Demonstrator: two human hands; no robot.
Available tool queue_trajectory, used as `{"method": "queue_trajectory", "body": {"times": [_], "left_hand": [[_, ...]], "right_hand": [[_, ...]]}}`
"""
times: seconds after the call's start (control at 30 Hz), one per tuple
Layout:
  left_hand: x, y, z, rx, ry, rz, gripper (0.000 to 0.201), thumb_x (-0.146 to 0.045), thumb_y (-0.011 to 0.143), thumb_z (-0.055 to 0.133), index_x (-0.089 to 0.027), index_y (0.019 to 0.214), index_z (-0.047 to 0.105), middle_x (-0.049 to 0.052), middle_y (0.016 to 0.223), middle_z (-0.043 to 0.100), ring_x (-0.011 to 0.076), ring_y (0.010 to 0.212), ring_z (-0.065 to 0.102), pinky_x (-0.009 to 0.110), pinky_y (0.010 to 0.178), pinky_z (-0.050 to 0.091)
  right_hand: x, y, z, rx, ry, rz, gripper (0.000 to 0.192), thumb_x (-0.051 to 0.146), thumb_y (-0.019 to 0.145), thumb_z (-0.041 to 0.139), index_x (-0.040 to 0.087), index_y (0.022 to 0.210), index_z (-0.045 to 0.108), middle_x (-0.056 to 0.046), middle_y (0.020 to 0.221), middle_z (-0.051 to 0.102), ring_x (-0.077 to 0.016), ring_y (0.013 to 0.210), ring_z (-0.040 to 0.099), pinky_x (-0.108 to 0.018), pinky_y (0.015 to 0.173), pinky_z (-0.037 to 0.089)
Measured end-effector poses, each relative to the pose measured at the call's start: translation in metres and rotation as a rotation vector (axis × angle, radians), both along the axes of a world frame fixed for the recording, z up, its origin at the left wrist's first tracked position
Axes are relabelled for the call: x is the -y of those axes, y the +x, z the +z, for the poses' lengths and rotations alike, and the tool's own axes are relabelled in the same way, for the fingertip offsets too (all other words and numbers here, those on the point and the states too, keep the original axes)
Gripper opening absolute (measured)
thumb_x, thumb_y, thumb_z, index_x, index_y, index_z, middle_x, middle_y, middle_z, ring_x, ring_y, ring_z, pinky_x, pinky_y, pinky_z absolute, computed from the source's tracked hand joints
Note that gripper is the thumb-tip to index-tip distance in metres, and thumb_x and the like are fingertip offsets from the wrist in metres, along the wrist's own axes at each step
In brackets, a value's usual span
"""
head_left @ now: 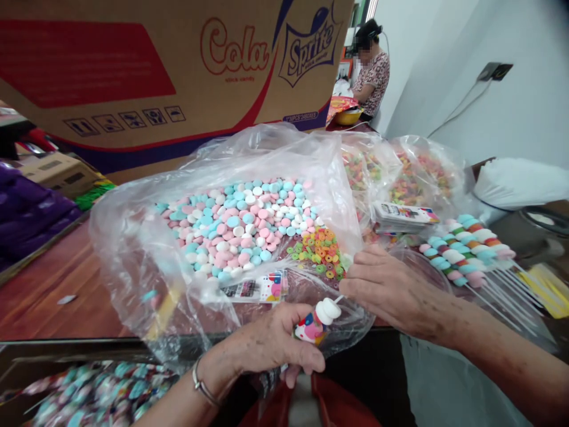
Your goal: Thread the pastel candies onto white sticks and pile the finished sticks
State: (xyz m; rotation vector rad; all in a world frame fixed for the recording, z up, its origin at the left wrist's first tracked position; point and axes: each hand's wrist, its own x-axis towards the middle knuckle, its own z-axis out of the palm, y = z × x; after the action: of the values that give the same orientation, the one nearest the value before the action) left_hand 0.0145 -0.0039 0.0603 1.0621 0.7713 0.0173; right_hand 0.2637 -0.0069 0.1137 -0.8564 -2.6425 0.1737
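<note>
Beside the clear candy bag (133,237), left hand (271,347) fingers grip a white-capped colourful tube (316,322); right hand (391,290) lies flat.

Bright, even daylight; soft shadows, glare on clear plastic bag (133,237), wide-angle bending at edges, blur toward 7 o'clock.

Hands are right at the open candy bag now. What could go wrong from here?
1. The open candy bag sags near the table edge; loose pastel discs could spill.
2. The right hand might bump the candy skewers beside it.
3. The left hand might drop its small packed candy.
</note>
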Motion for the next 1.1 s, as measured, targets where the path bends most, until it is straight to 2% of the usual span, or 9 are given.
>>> {"method": "queue_trajectory", "body": {"times": [0.1, 0.23, 0.4, 0.53, 0.7, 0.8, 0.97, 1.1], "left_hand": [[-0.001, -0.003, -0.002, 0.044, -0.078, -0.059, 0.031, -0.029, 0.064, 0.082, -0.016, 0.082, 0.060, -0.003, 0.061, 0.067, 0.0074, 0.039, 0.055, 0.014, 0.035, 0.040], [-0.002, -0.003, -0.003, 0.070, -0.096, -0.043, 0.034, -0.030, 0.062, 0.084, -0.016, 0.080, 0.058, -0.003, 0.061, 0.067, 0.0080, 0.040, 0.056, 0.015, 0.037, 0.044], [-0.001, 0.005, -0.002, -0.011, 0.005, -0.035, 0.037, -0.032, 0.064, 0.084, -0.018, 0.086, 0.057, -0.005, 0.060, 0.063, 0.0087, 0.045, 0.058, 0.016, 0.041, 0.044], [0.002, 0.007, 0.000, -0.028, 0.074, -0.030, 0.034, -0.031, 0.068, 0.081, -0.018, 0.089, 0.059, -0.006, 0.061, 0.061, 0.0071, 0.043, 0.055, 0.014, 0.039, 0.040], [0.001, 0.007, 0.002, 0.009, 0.089, 0.067, 0.040, -0.034, 0.065, 0.083, -0.018, 0.091, 0.057, -0.007, 0.064, 0.059, 0.0070, 0.046, 0.055, 0.016, 0.042, 0.045], [0.002, 0.009, 0.000, -0.008, 0.059, 0.046, 0.043, -0.033, 0.063, 0.084, -0.019, 0.090, 0.053, -0.007, 0.061, 0.058, 0.0083, 0.045, 0.056, 0.016, 0.041, 0.043], [0.007, 0.008, -0.006, 0.011, 0.035, 0.082, 0.044, -0.033, 0.065, 0.083, -0.021, 0.092, 0.050, -0.007, 0.059, 0.059, 0.0098, 0.045, 0.057, 0.016, 0.041, 0.040], [0.009, 0.002, -0.006, 0.019, 0.102, 0.146, 0.044, -0.034, 0.068, 0.082, -0.021, 0.095, 0.050, -0.009, 0.060, 0.057, 0.0083, 0.045, 0.054, 0.016, 0.042, 0.040]], "right_hand": [[0.000, -0.001, 0.001, -0.001, 0.041, 0.013, 0.032, 0.019, 0.101, 0.035, 0.014, 0.083, 0.061, -0.003, 0.073, 0.054, -0.0167, 0.070, 0.038, -0.032, 0.070, 0.026], [0.002, -0.005, -0.005, 0.002, 0.042, 0.081, 0.028, 0.017, 0.100, 0.038, 0.014, 0.087, 0.062, -0.003, 0.074, 0.055, -0.0166, 0.071, 0.038, -0.032, 0.069, 0.026], [0.003, -0.012, -0.014, 0.051, -0.018, 0.074, 0.024, 0.016, 0.098, 0.042, 0.014, 0.083, 0.060, -0.003, 0.074, 0.055, -0.0174, 0.071, 0.038, -0.032, 0.068, 0.026], [-0.001, -0.006, -0.011, 0.060, -0.050, 0.059, 0.025, 0.016, 0.098, 0.041, 0.014, 0.081, 0.060, -0.003, 0.074, 0.055, -0.0178, 0.072, 0.041, -0.032, 0.071, 0.029], [-0.002, -0.005, -0.008, 0.033, -0.080, 0.039, 0.022, 0.014, 0.095, 0.042, 0.014, 0.084, 0.061, -0.006, 0.081, 0.059, -0.0183, 0.078, 0.046, -0.032, 0.074, 0.032], [0.001, -0.013, -0.013, 0.093, -0.154, 0.062, 0.020, 0.017, 0.095, 0.044, 0.016, 0.082, 0.059, -0.003, 0.078, 0.058, -0.0171, 0.075, 0.045, -0.031, 0.072, 0.033], [0.003, -0.019, -0.022, 0.088, -0.123, 0.065, 0.020, 0.017, 0.096, 0.044, 0.016, 0.081, 0.058, -0.003, 0.077, 0.056, -0.0168, 0.074, 0.044, -0.031, 0.071, 0.033], [0.001, -0.011, -0.018, 0.107, -0.124, 0.016, 0.017, 0.016, 0.095, 0.046, 0.016, 0.083, 0.059, -0.003, 0.080, 0.058, -0.0169, 0.077, 0.046, -0.031, 0.072, 0.034]]}}
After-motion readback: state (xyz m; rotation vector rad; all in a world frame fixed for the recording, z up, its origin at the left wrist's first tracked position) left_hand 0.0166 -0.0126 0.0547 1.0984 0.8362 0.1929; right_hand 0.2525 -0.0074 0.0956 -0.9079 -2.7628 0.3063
